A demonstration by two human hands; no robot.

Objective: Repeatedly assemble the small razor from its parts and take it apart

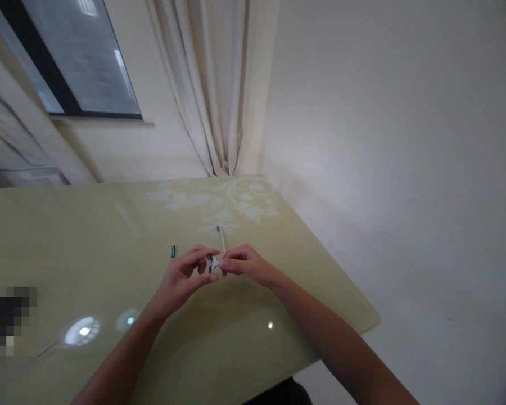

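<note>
My left hand (188, 275) holds a small dark narrow piece (209, 263) upright between thumb and forefinger. Against that piece sits a small whitish part (215, 262), pinched by the fingertips of my right hand (245, 262); whether the two are joined I cannot tell. Just beyond my right hand a thin white stick or cable with a dark end (222, 237) runs away across the table, its near end hidden by the fingers. To the left of my left hand lies a short dark cylinder with a greenish tint (173, 251), perhaps a battery.
The pale green glossy table (109, 236) has a white floral pattern and lamp reflections. Its right edge runs close to a white wall (388, 140). Curtains (219, 84) and a window (84, 62) stand behind. A pixelated dark patch (4, 315) covers the left edge.
</note>
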